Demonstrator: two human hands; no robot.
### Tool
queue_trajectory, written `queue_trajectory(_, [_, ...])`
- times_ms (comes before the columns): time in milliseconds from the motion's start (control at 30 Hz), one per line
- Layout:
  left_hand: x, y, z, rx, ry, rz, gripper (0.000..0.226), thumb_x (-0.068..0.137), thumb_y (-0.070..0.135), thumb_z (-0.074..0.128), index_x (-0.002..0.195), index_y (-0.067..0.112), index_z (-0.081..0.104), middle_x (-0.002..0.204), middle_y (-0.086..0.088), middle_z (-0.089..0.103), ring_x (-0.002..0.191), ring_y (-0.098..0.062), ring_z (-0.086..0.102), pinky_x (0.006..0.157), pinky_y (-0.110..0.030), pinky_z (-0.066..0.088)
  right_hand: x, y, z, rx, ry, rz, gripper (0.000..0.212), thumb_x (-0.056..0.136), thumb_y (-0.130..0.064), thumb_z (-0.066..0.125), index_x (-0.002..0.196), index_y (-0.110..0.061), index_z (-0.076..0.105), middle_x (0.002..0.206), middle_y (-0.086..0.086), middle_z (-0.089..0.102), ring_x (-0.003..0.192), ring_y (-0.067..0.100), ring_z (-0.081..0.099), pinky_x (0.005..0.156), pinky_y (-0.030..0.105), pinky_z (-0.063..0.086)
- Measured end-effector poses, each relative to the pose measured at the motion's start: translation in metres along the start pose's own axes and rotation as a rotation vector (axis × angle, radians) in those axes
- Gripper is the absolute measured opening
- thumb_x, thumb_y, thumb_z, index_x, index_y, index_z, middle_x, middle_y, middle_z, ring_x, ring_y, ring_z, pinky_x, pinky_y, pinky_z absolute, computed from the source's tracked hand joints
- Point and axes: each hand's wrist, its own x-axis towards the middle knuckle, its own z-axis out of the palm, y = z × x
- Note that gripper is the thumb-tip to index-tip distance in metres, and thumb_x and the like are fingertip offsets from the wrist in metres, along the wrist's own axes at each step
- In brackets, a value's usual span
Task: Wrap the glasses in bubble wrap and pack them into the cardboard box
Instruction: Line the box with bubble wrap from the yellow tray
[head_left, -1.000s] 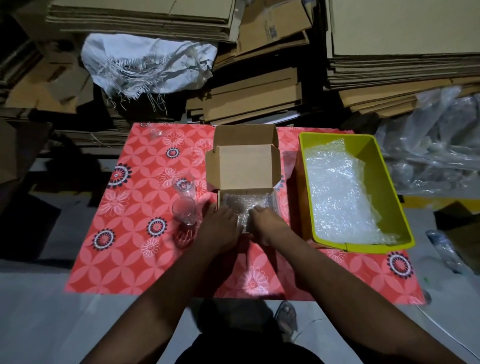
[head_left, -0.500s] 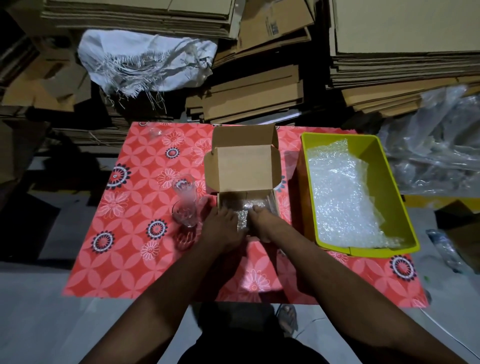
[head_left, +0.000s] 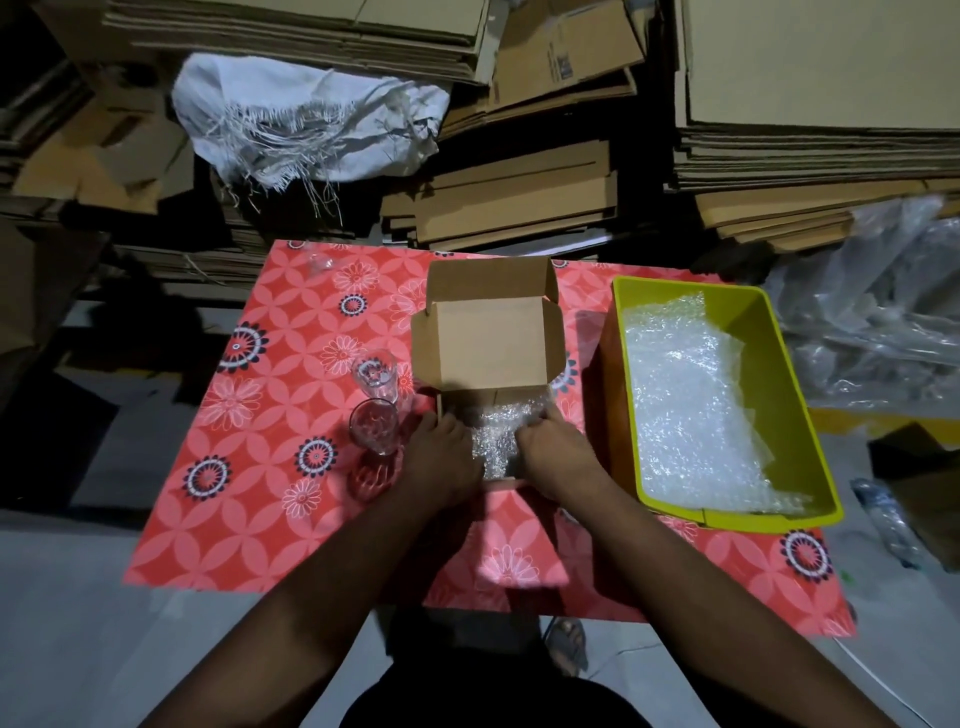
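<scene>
I noted a crinkled, clear bubble-wrap bundle (head_left: 493, 436) sitting inside the open cardboard box (head_left: 493, 353). Left hand (head_left: 441, 457) and right hand (head_left: 558, 452) flanked it; finger positions I couldn't tell. Two bare glasses (head_left: 375, 415) stood just left.

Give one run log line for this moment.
hands: left, right in box | on bubble wrap | two glasses unwrapped

Both hands' fingers reach down into the cardboard box (head_left: 493, 353) and cannot be seen, so their hold on the bubble-wrapped bundle (head_left: 496, 436) is unclear. What the bundle contains cannot be made out. The box's near wall lies behind the left hand (head_left: 441, 460) and right hand (head_left: 558, 457).
</scene>
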Motion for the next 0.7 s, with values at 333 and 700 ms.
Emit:
queue_trajectory(333, [0.008, -0.013, -0.019, 0.07, -0.054, 0.023, 0.014, 0.07, 0.031, 0.065, 0.072, 0.018, 0.069, 0.074, 0.001, 0.066, 0.086, -0.025, 0.057, 0.093, -0.044, 0.034, 0.002, 0.018, -0.006, -0.091, 0.174, -0.032, 0.036, 0.087, -0.05, 0.058, 0.117, -0.031, 0.067, 0.117, -0.006, 0.066, 0.123, 0.022, 0.039, 0.089, 0.038, 0.035])
queue_trajectory(700, [0.01, -0.008, -0.015, 0.133, -0.179, -0.056, 0.023, 0.083, 0.032, 0.059, 0.088, 0.016, 0.074, 0.087, 0.002, 0.071, 0.103, -0.025, 0.05, 0.102, -0.044, 0.027, 0.015, 0.022, 0.0, -0.234, 0.007, 0.031, 0.04, 0.088, -0.045, 0.059, 0.123, -0.026, 0.062, 0.124, -0.001, 0.06, 0.122, 0.026, 0.04, 0.075, 0.036, 0.035])
